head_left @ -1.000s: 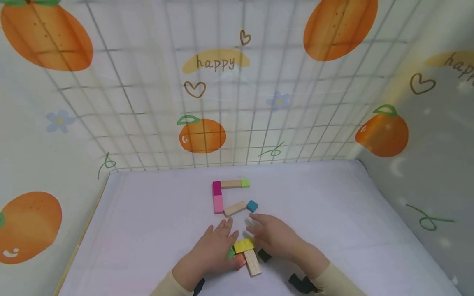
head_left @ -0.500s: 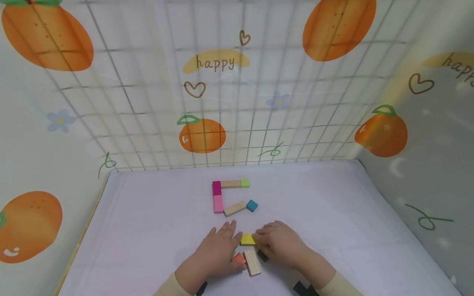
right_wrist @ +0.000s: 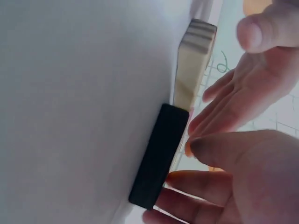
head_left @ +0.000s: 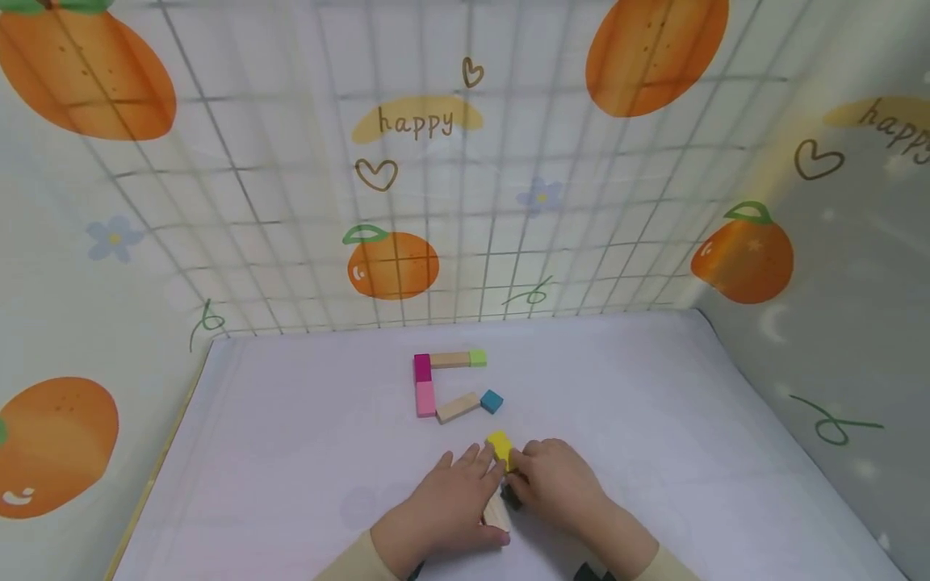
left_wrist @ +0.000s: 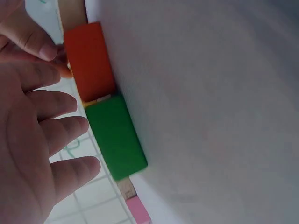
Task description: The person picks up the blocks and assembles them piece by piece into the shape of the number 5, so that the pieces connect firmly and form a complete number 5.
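Between both hands' fingertips in the head view lies a yellow block point(head_left: 501, 450), turned slantwise. My right hand point(head_left: 559, 484) pinches its right side with thumb and curled fingers. My left hand point(head_left: 454, 504) reaches over the near blocks, fingers extended and their tips at the yellow block's left edge. In the left wrist view an orange block point(left_wrist: 88, 60) and a green block point(left_wrist: 117, 137) stand in front of that palm; the left hand hides both from the head camera. A plain wooden block point(head_left: 496, 514) lies partly under the left thumb, and a black block point(right_wrist: 161, 154) sits below the right fingers.
Farther back, a magenta block point(head_left: 422, 367) and a pink block point(head_left: 425, 399) form a column. Wooden strips point(head_left: 450, 360) branch rightward, ending at a lime block point(head_left: 477, 357) and a tilted blue block point(head_left: 492, 401). A printed curtain point(head_left: 291, 202) rises behind the white tabletop point(head_left: 291, 452).
The right hand came to the yellow block, which moved away from the wooden block and turned from crosswise to slanting lengthwise. The left hand shifted right, covering the orange block.
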{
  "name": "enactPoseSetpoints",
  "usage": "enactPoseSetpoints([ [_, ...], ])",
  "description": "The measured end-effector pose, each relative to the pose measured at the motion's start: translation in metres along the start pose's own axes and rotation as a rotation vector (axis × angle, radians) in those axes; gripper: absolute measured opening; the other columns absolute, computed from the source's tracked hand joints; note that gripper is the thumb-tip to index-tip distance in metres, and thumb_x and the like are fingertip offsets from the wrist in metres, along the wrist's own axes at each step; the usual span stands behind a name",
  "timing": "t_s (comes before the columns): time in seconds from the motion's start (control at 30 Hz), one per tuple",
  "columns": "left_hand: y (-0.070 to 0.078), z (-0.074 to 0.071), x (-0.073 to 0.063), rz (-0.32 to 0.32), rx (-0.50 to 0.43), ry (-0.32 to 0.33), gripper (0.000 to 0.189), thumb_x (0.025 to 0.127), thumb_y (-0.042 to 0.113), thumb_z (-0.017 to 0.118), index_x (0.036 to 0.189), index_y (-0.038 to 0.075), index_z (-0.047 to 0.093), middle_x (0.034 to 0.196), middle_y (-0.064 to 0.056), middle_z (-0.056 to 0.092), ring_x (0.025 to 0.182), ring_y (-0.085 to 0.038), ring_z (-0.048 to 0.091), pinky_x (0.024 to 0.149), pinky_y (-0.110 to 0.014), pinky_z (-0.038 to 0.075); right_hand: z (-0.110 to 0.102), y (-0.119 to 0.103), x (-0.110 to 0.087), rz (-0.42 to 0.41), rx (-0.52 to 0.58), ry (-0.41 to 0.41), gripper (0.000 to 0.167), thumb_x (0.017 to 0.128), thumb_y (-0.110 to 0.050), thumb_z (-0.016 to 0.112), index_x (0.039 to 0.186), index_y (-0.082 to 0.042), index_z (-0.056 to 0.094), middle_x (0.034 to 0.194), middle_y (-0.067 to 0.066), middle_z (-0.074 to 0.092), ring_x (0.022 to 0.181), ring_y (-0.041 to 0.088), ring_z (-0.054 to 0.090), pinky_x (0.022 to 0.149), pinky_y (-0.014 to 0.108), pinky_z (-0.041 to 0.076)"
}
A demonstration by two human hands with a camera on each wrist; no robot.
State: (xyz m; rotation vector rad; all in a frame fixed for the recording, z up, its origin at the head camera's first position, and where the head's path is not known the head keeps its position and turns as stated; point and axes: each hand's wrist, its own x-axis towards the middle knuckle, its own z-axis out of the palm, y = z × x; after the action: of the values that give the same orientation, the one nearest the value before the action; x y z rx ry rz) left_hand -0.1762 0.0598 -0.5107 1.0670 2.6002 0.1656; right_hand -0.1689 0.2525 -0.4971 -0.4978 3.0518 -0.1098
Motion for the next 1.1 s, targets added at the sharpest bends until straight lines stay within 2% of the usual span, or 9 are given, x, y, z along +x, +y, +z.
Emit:
enactPoseSetpoints([
  [0.1, 0.002, 0.002, 0.004, 0.014, 0.001, -0.001, 0.094, 0.084, 0.079, 0.055, 0.158, 0.026, 0.034, 0.168, -0.001, 0.025, 0.155, -0.022, 0.026, 0.118, -0.057, 0.033, 0.001, 0.003, -0.004, -0.016, 0.026, -0.003, 0.030, 0.091, -0.036, 0.073, 0.116, -0.018, 0.075, 0.116, -0.001, 0.073, 0.102, 0.016, 0.067, 0.097, 0.040, 0.054],
  [0.17, 0.003, 0.003, 0.006, 0.016, 0.000, -0.004, 0.095, 0.083, 0.080, 0.055, 0.158, 0.026, 0.034, 0.168, -0.001, 0.025, 0.155, -0.023, 0.025, 0.118, -0.057, 0.033, 0.001, 0.007, -0.006, -0.060, 0.057, -0.029, 0.038, 0.094, -0.032, 0.071, 0.129, -0.016, 0.070, 0.140, 0.002, 0.063, 0.126, 0.024, 0.061, 0.108, 0.049, 0.048],
  [0.23, 0.004, 0.004, 0.006, 0.015, 0.004, -0.004, 0.095, 0.083, 0.081, 0.055, 0.158, 0.025, 0.035, 0.168, -0.002, 0.025, 0.155, -0.023, 0.025, 0.118, -0.058, 0.033, 0.001, 0.010, -0.008, -0.106, 0.102, -0.075, 0.045, 0.096, -0.029, 0.068, 0.138, -0.013, 0.063, 0.152, 0.003, 0.053, 0.138, 0.029, 0.053, 0.111, 0.056, 0.043],
  [0.33, 0.004, 0.005, 0.007, 0.012, 0.010, -0.005, 0.095, 0.082, 0.081, 0.055, 0.158, 0.025, 0.036, 0.168, -0.001, 0.024, 0.155, -0.024, 0.025, 0.118, -0.058, 0.033, 0.001, 0.014, -0.010, -0.138, 0.145, -0.134, 0.050, 0.097, -0.026, 0.066, 0.144, -0.011, 0.057, 0.156, 0.003, 0.048, 0.142, 0.033, 0.047, 0.111, 0.064, 0.039],
  [0.4, 0.005, 0.005, 0.007, 0.008, 0.017, -0.005, 0.096, 0.083, 0.082, 0.054, 0.158, 0.025, 0.035, 0.168, -0.002, 0.024, 0.155, -0.024, 0.025, 0.118, -0.058, 0.033, 0.002, 0.015, -0.010, -0.134, 0.130, -0.141, 0.049, 0.098, -0.026, 0.065, 0.144, -0.012, 0.057, 0.156, 0.002, 0.048, 0.141, 0.031, 0.048, 0.111, 0.065, 0.038],
  [0.6, 0.012, 0.002, 0.006, -0.002, -0.009, -0.002, 0.099, 0.084, 0.083, 0.050, 0.161, 0.025, 0.027, 0.169, -0.002, 0.021, 0.156, -0.023, 0.023, 0.118, -0.059, 0.032, 0.004, 0.013, -0.006, -0.075, 0.009, -0.068, 0.042, 0.098, -0.031, 0.066, 0.138, -0.018, 0.064, 0.150, -0.001, 0.056, 0.130, 0.023, 0.058, 0.111, 0.053, 0.044],
  [0.73, 0.015, -0.001, 0.006, 0.010, -0.033, -0.025, 0.098, 0.085, 0.083, 0.048, 0.161, 0.025, 0.026, 0.170, 0.001, 0.018, 0.156, -0.023, 0.021, 0.119, -0.059, 0.030, 0.004, 0.012, -0.004, -0.036, -0.023, -0.051, 0.039, 0.098, -0.031, 0.065, 0.136, -0.021, 0.065, 0.146, 0.000, 0.058, 0.127, 0.024, 0.059, 0.111, 0.048, 0.044],
  [0.87, 0.017, 0.000, 0.009, 0.014, -0.031, -0.045, 0.097, 0.085, 0.083, 0.046, 0.161, 0.025, 0.026, 0.170, 0.002, 0.016, 0.157, -0.022, 0.019, 0.120, -0.059, 0.028, 0.005, 0.012, -0.004, -0.042, -0.027, -0.046, 0.042, 0.100, -0.032, 0.063, 0.139, -0.018, 0.062, 0.149, 0.003, 0.056, 0.130, 0.026, 0.056, 0.114, 0.049, 0.041],
  [1.1, 0.017, 0.001, 0.010, 0.010, -0.033, -0.050, 0.098, 0.084, 0.084, 0.046, 0.160, 0.024, 0.030, 0.169, 0.001, 0.020, 0.157, -0.022, 0.019, 0.121, -0.058, 0.027, 0.006, 0.015, -0.004, -0.080, 0.034, -0.096, 0.050, 0.104, -0.030, 0.054, 0.148, -0.007, 0.050, 0.160, 0.010, 0.041, 0.148, 0.033, 0.038, 0.116, 0.063, 0.033],
])
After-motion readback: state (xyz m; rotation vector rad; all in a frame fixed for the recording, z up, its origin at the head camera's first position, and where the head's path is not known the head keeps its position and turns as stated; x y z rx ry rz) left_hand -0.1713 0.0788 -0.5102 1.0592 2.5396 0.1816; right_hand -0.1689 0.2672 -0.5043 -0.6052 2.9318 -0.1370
